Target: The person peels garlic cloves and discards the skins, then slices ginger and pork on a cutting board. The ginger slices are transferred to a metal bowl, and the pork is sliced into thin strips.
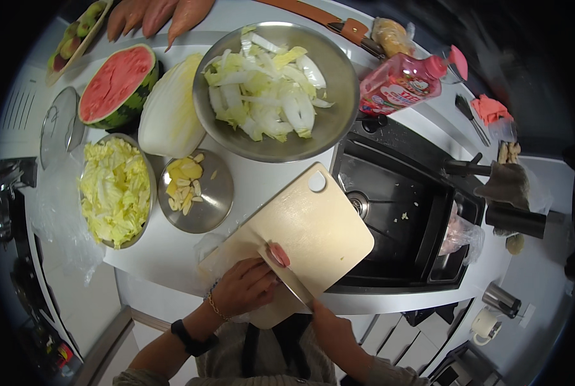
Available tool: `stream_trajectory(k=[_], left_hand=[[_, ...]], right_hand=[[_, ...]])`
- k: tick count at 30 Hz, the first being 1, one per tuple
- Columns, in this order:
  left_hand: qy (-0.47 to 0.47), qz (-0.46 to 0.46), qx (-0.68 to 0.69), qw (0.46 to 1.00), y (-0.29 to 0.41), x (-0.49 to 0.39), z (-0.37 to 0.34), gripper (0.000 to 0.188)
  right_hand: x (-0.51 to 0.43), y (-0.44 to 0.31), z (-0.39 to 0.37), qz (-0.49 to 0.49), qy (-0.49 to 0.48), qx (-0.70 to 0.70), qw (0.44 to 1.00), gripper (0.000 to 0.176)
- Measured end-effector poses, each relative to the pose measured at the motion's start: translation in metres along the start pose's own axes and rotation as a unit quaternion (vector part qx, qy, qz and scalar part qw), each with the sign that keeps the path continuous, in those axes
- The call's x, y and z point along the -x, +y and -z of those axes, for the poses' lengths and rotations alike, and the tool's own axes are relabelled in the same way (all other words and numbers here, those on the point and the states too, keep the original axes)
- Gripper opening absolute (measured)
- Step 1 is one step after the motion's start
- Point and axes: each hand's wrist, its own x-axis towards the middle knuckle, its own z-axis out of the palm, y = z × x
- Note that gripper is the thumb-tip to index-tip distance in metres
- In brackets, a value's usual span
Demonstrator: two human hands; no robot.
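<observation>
My right hand (333,330) grips the handle of a kitchen knife (297,288), its blade slanting across a cream cutting board (316,227). Against the blade's far side lies a thin slice of pink meat (278,254). On the near side of the blade my left hand (246,287) has its fingers curled down on the board, holding the piece being cut, which they mostly hide. Clear plastic film (215,251) lies by the left wrist and the board's left corner. The board overhangs the counter's front edge and reaches over the sink rim.
Behind the board stand a steel bowl of cut napa cabbage (268,91), a half cabbage (171,106) and a cut watermelon (118,84). Leafy pieces (116,193) fill another bowl; a steel plate (215,207) holds garlic and ginger. At right are a black sink (388,241) and pink soap bottle (398,84).
</observation>
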Motion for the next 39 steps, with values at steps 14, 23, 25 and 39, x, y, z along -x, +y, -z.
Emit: stream_trajectory(k=[14,23,25,39], left_hand=[[0.010,0.003,-0.010,1.000,0.003,-0.001,-0.002,0.044],[0.021,-0.002,-0.037,0.999,0.009,-0.002,-0.002,0.036],[0.009,0.006,-0.041,0.999,0.007,0.000,-0.002,0.035],[0.011,0.007,-0.019,1.000,0.003,0.001,-0.001,0.031]], right_hand=[[-0.038,0.024,-0.001,0.035,0.201,-0.093,0.974,0.015],[-0.001,0.011,0.023,0.122,0.201,-0.005,0.972,0.035],[0.007,0.010,0.015,0.120,0.175,0.017,0.977,0.037],[0.005,-0.011,0.025,0.124,0.078,0.002,0.989,0.031]])
